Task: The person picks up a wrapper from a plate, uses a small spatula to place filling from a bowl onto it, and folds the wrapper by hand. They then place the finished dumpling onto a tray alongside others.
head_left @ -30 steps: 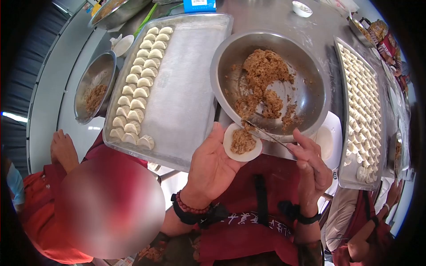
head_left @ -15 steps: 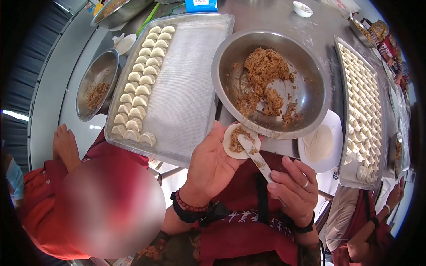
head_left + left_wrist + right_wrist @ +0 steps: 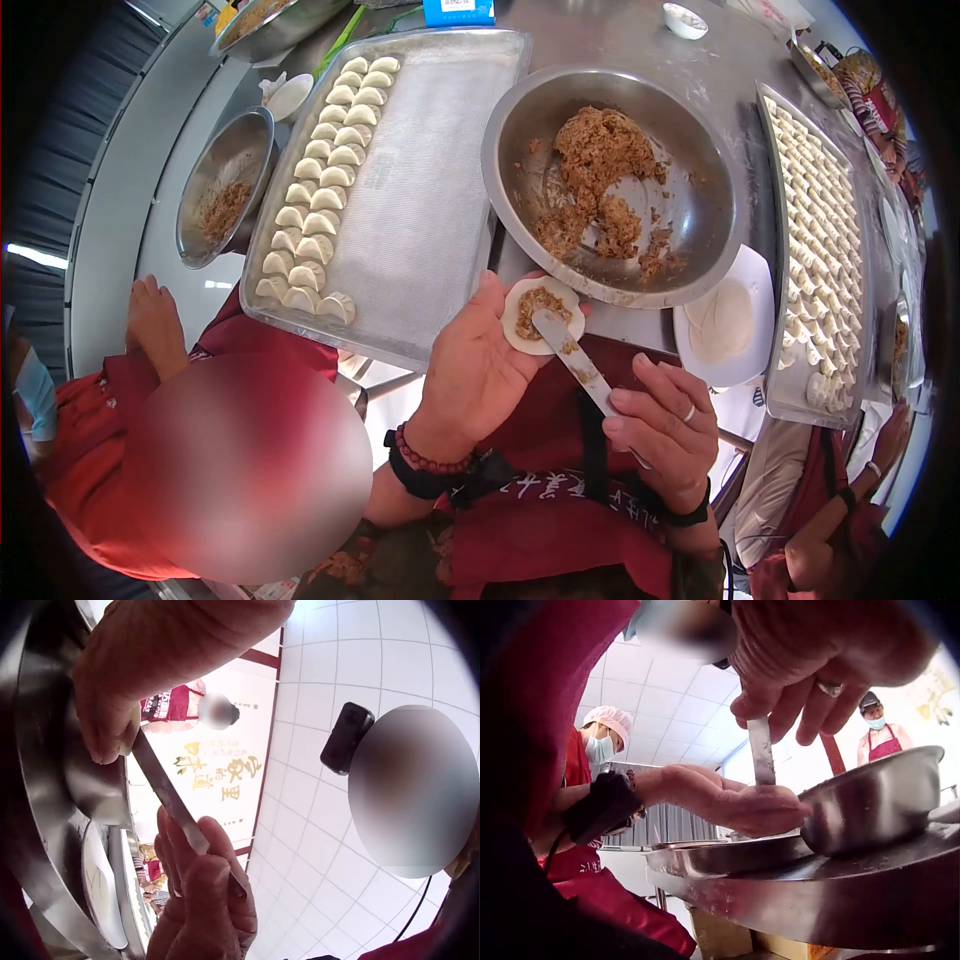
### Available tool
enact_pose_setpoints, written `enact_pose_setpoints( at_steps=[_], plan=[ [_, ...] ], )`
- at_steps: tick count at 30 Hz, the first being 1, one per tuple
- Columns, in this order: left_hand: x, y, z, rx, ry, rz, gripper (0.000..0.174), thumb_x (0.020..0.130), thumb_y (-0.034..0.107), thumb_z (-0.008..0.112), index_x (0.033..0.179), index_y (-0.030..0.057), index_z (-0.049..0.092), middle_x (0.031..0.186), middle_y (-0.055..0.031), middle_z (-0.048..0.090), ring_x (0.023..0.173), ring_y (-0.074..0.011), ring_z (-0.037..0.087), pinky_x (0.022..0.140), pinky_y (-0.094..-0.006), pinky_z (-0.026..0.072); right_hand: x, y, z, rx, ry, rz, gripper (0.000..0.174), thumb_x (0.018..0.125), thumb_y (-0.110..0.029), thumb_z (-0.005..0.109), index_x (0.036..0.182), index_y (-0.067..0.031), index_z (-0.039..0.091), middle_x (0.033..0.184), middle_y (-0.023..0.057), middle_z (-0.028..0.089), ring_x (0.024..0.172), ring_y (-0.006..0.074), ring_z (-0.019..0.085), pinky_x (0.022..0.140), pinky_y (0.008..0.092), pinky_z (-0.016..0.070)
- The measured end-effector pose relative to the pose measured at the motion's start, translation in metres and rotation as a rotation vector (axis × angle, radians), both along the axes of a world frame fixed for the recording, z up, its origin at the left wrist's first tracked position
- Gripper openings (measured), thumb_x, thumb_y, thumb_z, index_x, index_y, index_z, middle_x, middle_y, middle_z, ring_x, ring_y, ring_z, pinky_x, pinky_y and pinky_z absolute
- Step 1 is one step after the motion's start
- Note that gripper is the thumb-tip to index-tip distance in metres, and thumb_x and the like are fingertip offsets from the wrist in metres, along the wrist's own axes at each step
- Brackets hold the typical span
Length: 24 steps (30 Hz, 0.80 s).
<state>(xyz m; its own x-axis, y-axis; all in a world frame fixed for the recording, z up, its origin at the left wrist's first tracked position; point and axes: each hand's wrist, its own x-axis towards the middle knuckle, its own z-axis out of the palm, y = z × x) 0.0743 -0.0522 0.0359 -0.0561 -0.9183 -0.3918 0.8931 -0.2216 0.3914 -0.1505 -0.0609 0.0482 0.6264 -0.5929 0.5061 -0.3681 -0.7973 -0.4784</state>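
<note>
My left hand is held palm up with a round dumpling wrapper lying on its fingers, the thumb beside its edge. Brown minced filling sits in the wrapper's middle. My right hand grips a narrow flat metal spatula between thumb and fingers. The spatula's tip rests on the filling, and smears of filling cling to its blade. From the right wrist view, the blade points down to the cupped left hand. Just beyond the hands is a large steel bowl of filling.
A metal tray with rows of folded dumplings along its left side lies at the left. A white plate of wrappers sits beside the bowl. Another tray full of dumplings stands at right. A smaller steel bowl is at far left.
My right hand has brought the spatula from the bowl's rim down and toward me, its blade now flat on the filling. The filling is pressed into the wrapper. The left hand has stayed nearly still.
</note>
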Motion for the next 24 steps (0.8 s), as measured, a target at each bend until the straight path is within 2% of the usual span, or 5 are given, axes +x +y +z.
enact_pose_setpoints(
  at_steps=[9, 12, 14, 18, 24],
  plan=[
    [-0.001, 0.003, 0.001, 0.021, -0.01, -0.011, 0.063, 0.109, 0.04, 0.019, 0.139, -0.0107, 0.038, 0.139, -0.0269, 0.05, 0.131, -0.0407, 0.049, 0.113, -0.0502, 0.0395, 0.01, -0.003, -0.002, -0.04, -0.016, 0.004, 0.015, 0.079, -0.018, 0.077, 0.093, -0.0177, 0.072, 0.1, 0.0008, 0.075, 0.115, 0.0292, 0.066, 0.094, 0.0426, 0.0518],
    [0.002, 0.005, 0.001, 0.027, -0.031, 0.009, 0.061, 0.109, 0.04, 0.02, 0.137, -0.0105, 0.041, 0.139, -0.0269, 0.05, 0.131, -0.0413, 0.049, 0.113, -0.0502, 0.0394, 0.005, -0.002, 0.006, 0.035, -0.089, 0.014, 0.009, 0.08, -0.016, 0.075, 0.09, -0.0159, 0.073, 0.097, 0.004, 0.075, 0.115, 0.029, 0.066, 0.092, 0.0415, 0.0522],
    [0.004, 0.004, -0.002, 0.013, -0.013, 0.01, 0.06, 0.109, 0.04, 0.021, 0.135, -0.0105, 0.042, 0.138, -0.027, 0.05, 0.132, -0.042, 0.048, 0.114, -0.0502, 0.0389, -0.005, -0.006, 0.015, 0.115, -0.145, -0.046, 0.007, 0.081, -0.013, 0.074, 0.088, -0.0132, 0.074, 0.095, 0.0072, 0.076, 0.115, 0.0299, 0.066, 0.09, 0.0406, 0.0525],
    [-0.001, 0.002, -0.002, 0.052, 0.041, 0.018, 0.059, 0.109, 0.039, 0.022, 0.135, -0.0106, 0.041, 0.138, -0.0272, 0.05, 0.132, -0.0438, 0.047, 0.115, -0.051, 0.0381, -0.006, -0.017, 0.015, 0.135, -0.276, -0.383, 0.006, 0.082, -0.009, 0.071, 0.087, -0.0082, 0.073, 0.093, 0.0119, 0.076, 0.116, 0.0315, 0.066, 0.089, 0.0404, 0.0521],
    [-0.007, 0.006, -0.006, 0.062, 0.027, -0.008, 0.057, 0.109, 0.038, 0.022, 0.136, -0.0103, 0.039, 0.139, -0.0274, 0.048, 0.132, -0.0446, 0.047, 0.115, -0.052, 0.0383, -0.007, -0.052, -0.003, 0.129, -0.202, -0.427, 0.019, 0.077, -0.001, 0.075, 0.094, -0.0079, 0.075, 0.098, 0.0074, 0.076, 0.123, 0.0323, 0.061, 0.098, 0.0405, 0.0445]
  ],
)
